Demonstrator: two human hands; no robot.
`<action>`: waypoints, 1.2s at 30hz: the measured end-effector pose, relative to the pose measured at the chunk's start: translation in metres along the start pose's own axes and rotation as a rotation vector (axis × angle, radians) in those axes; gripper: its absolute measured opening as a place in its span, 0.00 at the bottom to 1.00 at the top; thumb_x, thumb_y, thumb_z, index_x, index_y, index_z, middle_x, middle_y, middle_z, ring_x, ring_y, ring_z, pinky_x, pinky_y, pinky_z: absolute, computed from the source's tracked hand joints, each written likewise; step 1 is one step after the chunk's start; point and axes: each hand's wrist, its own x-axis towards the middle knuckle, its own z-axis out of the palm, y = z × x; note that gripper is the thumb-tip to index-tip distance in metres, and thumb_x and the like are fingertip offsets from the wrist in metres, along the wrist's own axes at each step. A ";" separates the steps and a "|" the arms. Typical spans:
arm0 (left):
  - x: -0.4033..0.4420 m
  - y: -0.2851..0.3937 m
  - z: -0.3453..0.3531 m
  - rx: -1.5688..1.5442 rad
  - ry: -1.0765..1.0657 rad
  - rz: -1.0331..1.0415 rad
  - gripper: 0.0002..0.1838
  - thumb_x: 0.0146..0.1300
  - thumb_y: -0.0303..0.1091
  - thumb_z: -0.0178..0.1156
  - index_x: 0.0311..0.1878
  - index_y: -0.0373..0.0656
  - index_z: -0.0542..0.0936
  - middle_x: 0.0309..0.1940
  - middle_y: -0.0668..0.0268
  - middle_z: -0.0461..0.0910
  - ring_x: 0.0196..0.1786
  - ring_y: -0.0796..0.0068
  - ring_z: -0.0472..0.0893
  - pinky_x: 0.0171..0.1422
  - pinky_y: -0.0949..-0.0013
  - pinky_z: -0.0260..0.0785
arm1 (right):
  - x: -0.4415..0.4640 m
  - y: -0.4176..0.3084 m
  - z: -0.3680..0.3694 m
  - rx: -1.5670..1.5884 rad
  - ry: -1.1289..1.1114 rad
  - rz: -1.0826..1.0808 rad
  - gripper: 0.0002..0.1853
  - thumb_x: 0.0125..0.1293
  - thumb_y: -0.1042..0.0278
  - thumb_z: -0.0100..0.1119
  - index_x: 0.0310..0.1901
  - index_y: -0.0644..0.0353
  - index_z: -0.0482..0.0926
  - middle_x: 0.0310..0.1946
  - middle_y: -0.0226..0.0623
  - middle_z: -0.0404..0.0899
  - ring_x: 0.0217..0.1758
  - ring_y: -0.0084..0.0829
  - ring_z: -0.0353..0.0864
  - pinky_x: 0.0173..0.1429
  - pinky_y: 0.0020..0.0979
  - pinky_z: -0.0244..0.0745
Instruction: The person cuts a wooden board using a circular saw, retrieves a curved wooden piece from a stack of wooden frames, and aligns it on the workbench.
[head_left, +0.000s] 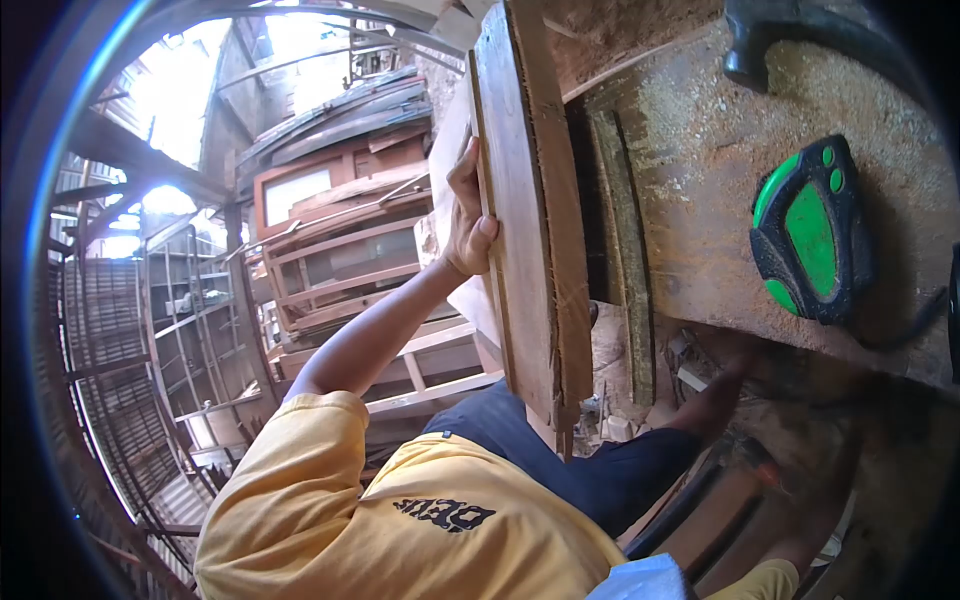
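My left hand grips the near edge of a long wooden board, thumb on one face and fingers bent at the edge. The board stands on edge, one long side rough, with other pale wood pressed close against it. Beside it a narrow, rough strip of wood projects past the workbench edge. My right sleeve shows low at the right; the forearm runs into shadow and the hand cannot be made out.
On the sawdust-covered workbench lie a green-and-black corded case, possibly a tape measure, and a claw hammer. Wooden frames and planks are stacked behind my left arm. Metal grilles stand far left.
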 end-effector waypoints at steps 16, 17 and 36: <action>0.008 0.004 -0.005 0.067 0.247 0.201 0.38 0.53 0.39 0.61 0.71 0.42 0.69 0.81 0.41 0.52 0.84 0.39 0.47 0.85 0.43 0.46 | -0.476 -0.308 -0.414 1.154 0.357 -0.802 0.28 0.66 0.61 0.71 0.63 0.65 0.74 0.55 0.46 0.81 0.58 0.41 0.82 0.64 0.40 0.75; 0.007 0.000 -0.006 0.029 0.255 0.231 0.38 0.53 0.39 0.61 0.71 0.42 0.69 0.81 0.41 0.52 0.84 0.39 0.47 0.85 0.43 0.46 | -0.490 -0.320 -0.429 0.987 0.375 -0.803 0.33 0.64 0.60 0.73 0.67 0.63 0.72 0.56 0.49 0.81 0.58 0.43 0.83 0.63 0.42 0.76; -0.134 0.011 -0.216 -1.470 -0.303 -0.015 0.32 0.79 0.43 0.56 0.78 0.40 0.61 0.66 0.48 0.77 0.72 0.59 0.74 0.75 0.56 0.69 | -0.792 -0.428 -0.458 1.386 -0.060 -0.870 0.19 0.72 0.68 0.65 0.59 0.69 0.79 0.44 0.40 0.87 0.42 0.23 0.84 0.53 0.27 0.78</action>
